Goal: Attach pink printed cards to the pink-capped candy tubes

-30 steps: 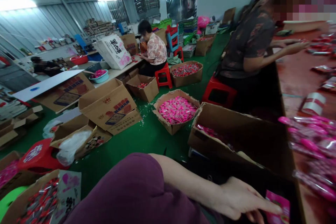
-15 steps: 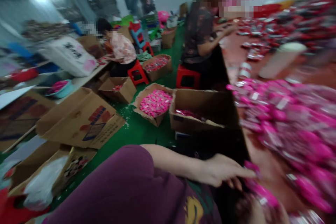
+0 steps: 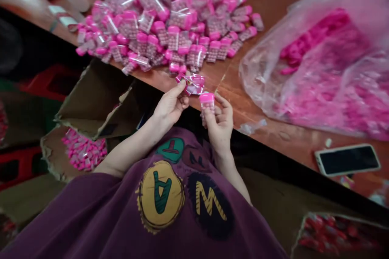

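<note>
My left hand (image 3: 170,105) pinches a pink plastic wrapper (image 3: 194,83) at the near edge of the brown table (image 3: 273,129). Just right of it, my right hand (image 3: 219,123) is closed round a small clear tube with a pink cap (image 3: 207,104), held upright. The two hands almost touch above my lap. Beyond them a big heap of wrapped pink-capped tubes (image 3: 170,20) covers the table.
A large clear bag of pink pieces (image 3: 322,68) lies at the right. A phone (image 3: 348,159) rests near the table edge. An open carton with pink tubes (image 3: 82,151) stands on the floor at left, and another with red items (image 3: 337,236) at lower right.
My view has swung from the room and co-workers down to the table. My left hand has come in from reaching right, and both hands now hold items in front of me.
</note>
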Available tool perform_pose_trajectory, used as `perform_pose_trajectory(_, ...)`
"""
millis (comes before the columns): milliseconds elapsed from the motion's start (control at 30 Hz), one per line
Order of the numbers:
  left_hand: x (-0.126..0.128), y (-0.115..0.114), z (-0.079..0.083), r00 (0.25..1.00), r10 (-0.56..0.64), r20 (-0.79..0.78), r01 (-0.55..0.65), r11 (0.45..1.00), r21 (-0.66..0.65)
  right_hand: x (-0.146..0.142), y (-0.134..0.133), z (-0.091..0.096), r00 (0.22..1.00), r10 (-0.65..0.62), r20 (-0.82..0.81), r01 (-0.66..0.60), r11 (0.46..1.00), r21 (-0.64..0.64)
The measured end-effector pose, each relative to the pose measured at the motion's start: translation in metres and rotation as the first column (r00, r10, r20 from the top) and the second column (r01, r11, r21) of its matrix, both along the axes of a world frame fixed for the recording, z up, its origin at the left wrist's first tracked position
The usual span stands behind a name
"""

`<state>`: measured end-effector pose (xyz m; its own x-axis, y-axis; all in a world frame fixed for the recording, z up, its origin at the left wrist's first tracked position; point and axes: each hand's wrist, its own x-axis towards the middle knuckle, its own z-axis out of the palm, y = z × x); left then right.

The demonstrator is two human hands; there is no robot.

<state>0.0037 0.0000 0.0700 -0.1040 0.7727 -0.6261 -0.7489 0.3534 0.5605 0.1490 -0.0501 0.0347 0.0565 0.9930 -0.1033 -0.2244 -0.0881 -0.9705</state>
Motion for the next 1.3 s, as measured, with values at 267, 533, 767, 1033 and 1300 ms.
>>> perform_pose_trajectory(267, 0.023, 0.002, -0.010, 0.976, -0.220, -0.001, 0.220, 0.974, 0.047, -0.002, -0.010, -0.010, 0.983, -0.181, 0.034, 0.181, 0.983, 0.010)
perform_pose_trajectory(533, 0.013, -0.001, -0.012, 0.960, -0.275, -0.058, 0.278, 0.959, 0.046, -0.017, -0.008, -0.008, 0.966, -0.260, -0.006, 0.259, 0.964, -0.063)
perform_pose_trajectory(767, 0.006, 0.002, -0.014, 0.966, -0.251, -0.065, 0.250, 0.968, -0.016, -0.027, 0.002, -0.012, 0.973, -0.229, 0.020, 0.230, 0.970, -0.083)
perform_pose_trajectory(1033, 0.006, 0.008, -0.025, 0.954, -0.293, -0.058, 0.293, 0.956, -0.012, -0.029, -0.002, -0.015, 0.989, -0.146, 0.008, 0.146, 0.986, -0.082)
perform_pose_trajectory(1300, 0.008, 0.003, -0.017, 0.932, -0.346, -0.103, 0.346, 0.938, -0.019, -0.021, 0.003, -0.020, 0.973, -0.102, -0.205, 0.057, 0.974, -0.217)
